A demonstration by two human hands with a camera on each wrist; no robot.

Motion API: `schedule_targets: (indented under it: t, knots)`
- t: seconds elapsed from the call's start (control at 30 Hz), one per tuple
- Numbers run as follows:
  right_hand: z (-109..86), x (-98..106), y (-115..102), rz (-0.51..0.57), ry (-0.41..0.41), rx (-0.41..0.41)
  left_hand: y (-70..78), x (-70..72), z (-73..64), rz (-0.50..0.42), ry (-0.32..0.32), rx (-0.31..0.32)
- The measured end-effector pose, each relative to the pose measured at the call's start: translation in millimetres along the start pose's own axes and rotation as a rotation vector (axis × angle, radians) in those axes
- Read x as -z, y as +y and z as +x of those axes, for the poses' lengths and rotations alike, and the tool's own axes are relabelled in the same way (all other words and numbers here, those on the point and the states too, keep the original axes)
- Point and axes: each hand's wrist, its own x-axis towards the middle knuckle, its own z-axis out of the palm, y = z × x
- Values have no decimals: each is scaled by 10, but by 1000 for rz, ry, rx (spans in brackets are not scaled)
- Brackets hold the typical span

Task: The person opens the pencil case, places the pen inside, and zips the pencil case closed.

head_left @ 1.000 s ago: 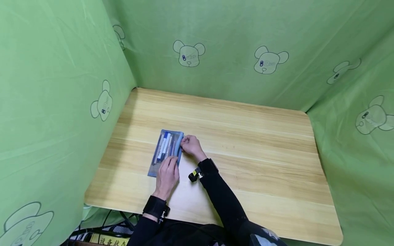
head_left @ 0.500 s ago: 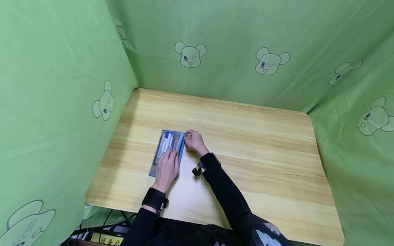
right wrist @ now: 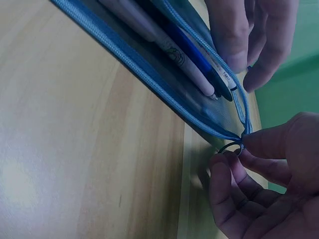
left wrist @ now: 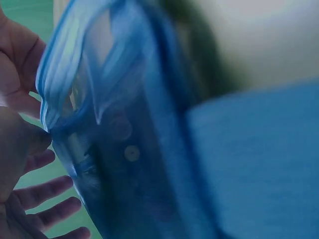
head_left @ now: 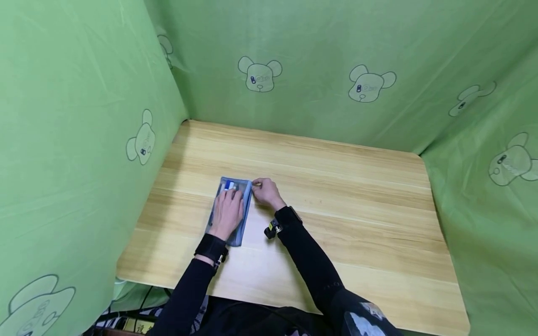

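A blue mesh pencil case [head_left: 237, 237] lies on the left half of the table. My left hand [head_left: 227, 212] covers its middle, its thumb and fingers gripping the upper edge in the right wrist view. At the far right corner, my right hand [head_left: 265, 191] pinches the end of the zip, where a small dark loop [right wrist: 232, 145] shows. From that corner the two blue edges spread apart, with a white pen [right wrist: 172, 52] and a blue pen [right wrist: 195, 56] visible inside. In the left wrist view the mesh [left wrist: 127, 129] fills the middle, blurred near the lens.
A light wood table [head_left: 344, 224] stretches out to the right of the hands. Green curtains [head_left: 311, 56] with bear-head prints stand close along its back and both sides. Cables and a yellow sign [head_left: 143, 325] show below the table's front left edge.
My left hand has slid forward along the pencil case, now hiding most of the pens and baring the near end. My right hand has shifted slightly right and forward, staying at the far corner.
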Motion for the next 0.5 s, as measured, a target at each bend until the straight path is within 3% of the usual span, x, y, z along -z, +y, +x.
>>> schedule_targets:
  t: [0.3, 0.5]
  knots:
    - [32, 24, -11, -42, -35, 34, -83, -75, 284, 34, -35, -29]
    - [19, 30, -4, -57, -60, 43, -126, -118, 433, 6, -88, -45]
